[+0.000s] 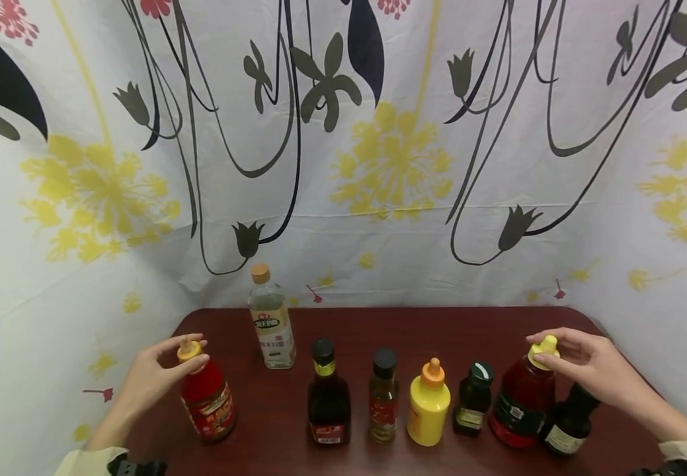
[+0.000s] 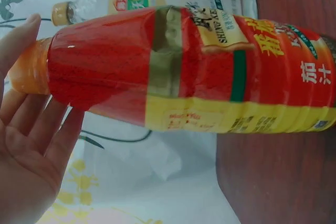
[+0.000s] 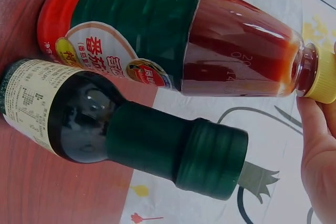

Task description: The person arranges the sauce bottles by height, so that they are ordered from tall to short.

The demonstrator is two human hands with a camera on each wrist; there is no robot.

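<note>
At the table's left, my left hand (image 1: pixel 154 373) pinches the orange cap (image 2: pixel 31 66) of a red tomato ketchup bottle (image 1: pixel 209 400). The ketchup bottle leans slightly in the head view; whether its base touches the table I cannot tell. Over on the right, my right hand (image 1: pixel 593 363) holds the yellow cap (image 3: pixel 323 73) of a second ketchup bottle (image 3: pixel 236 45) with a dark green label, standing on the table. Close beside that bottle is a dark bottle with a green neck (image 3: pixel 152 135). A small dark green-capped bottle (image 1: pixel 472 398) stands on its other side.
A clear vinegar bottle (image 1: pixel 273 324) stands at the back left. In the middle are a dark sauce bottle (image 1: pixel 328 406), a slim black-capped bottle (image 1: pixel 383 400) and a yellow squeeze bottle (image 1: pixel 428 406). A patterned cloth (image 1: pixel 331 185) hangs behind the dark red table (image 1: pixel 438 327).
</note>
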